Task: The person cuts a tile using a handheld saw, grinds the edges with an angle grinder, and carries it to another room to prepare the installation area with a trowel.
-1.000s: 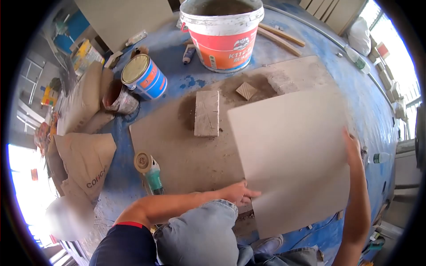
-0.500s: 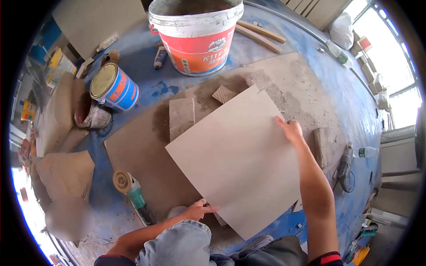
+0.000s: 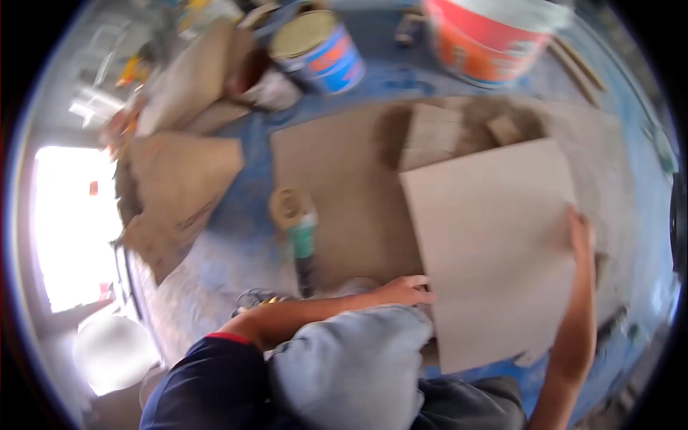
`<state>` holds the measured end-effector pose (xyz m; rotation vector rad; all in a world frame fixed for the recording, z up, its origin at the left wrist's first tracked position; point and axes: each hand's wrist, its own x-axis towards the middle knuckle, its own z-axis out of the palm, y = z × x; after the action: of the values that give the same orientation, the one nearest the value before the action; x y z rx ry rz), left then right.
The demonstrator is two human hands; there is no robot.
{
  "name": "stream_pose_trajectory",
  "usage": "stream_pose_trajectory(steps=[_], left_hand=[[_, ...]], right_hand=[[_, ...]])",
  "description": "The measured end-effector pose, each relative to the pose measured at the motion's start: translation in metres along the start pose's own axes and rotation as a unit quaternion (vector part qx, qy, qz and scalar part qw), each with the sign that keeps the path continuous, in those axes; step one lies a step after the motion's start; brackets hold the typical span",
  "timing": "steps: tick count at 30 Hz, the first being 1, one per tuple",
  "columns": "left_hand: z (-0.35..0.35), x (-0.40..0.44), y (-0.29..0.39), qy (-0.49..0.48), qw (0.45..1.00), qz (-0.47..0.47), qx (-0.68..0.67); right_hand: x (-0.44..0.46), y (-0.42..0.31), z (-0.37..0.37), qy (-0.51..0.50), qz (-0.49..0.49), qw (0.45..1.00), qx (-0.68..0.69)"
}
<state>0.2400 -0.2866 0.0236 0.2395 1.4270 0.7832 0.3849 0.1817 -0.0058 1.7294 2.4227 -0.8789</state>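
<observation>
A large beige square tile (image 3: 494, 251) lies before me, its far edge overlapping a stone block (image 3: 431, 132). My right hand (image 3: 582, 233) is closed around the tile's right edge. At the left edge my left hand (image 3: 407, 291) is closed, fingertips against the tile; the fingers' undersides are hidden. An angle grinder (image 3: 303, 241) with a green body and a round disc lies to the left of the tile, apart from both hands. Beyond the tile sits a small wooden block (image 3: 504, 130). The view is blurred by motion.
A dusty brown board (image 3: 344, 165) lies under the tile on a blue-stained floor (image 3: 240, 193). A red-and-white bucket (image 3: 494, 43) and a blue paint can (image 3: 319, 54) stand behind. Torn cardboard (image 3: 179, 193) lies left; wooden strips (image 3: 577, 72) lie right of the bucket.
My view has turned left, so the bucket, tile and grinder appear further right. Both hands stay at the tile's edges.
</observation>
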Motion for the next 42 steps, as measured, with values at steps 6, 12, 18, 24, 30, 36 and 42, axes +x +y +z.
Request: stream_pose_trajectory(steps=[6,12,18,24,30,36,42], left_hand=[[-0.056,-0.114,-0.01,0.498,0.841,0.157,0.143],[-0.088,-0.102,-0.121,0.625,0.709,-0.128,0.3],[-0.113,-0.086,-0.124,0.641,0.732,-0.148,0.179],[-0.107,-0.105,-0.126,0.651,0.756,-0.057,0.028],[-0.082,-0.187,-0.039,0.633,0.763,0.122,0.045],[-0.053,-0.205,0.068,0.419,0.84,0.327,-0.108],[0.047,-0.151,0.051,0.095,0.862,0.371,-0.332]], right_hand=[[-0.02,0.017,0.012,0.094,-0.117,0.984,-0.097],[-0.048,-0.01,0.006,0.185,-0.239,0.944,-0.129],[-0.119,-0.077,-0.001,-0.018,-0.33,0.942,0.06],[-0.187,-0.112,0.03,-0.186,-0.369,0.892,0.185],[-0.255,-0.119,0.039,-0.31,-0.291,0.855,0.296],[-0.268,-0.097,0.03,-0.339,-0.288,0.836,0.32],[-0.321,-0.13,0.018,-0.492,-0.286,0.634,0.524]])
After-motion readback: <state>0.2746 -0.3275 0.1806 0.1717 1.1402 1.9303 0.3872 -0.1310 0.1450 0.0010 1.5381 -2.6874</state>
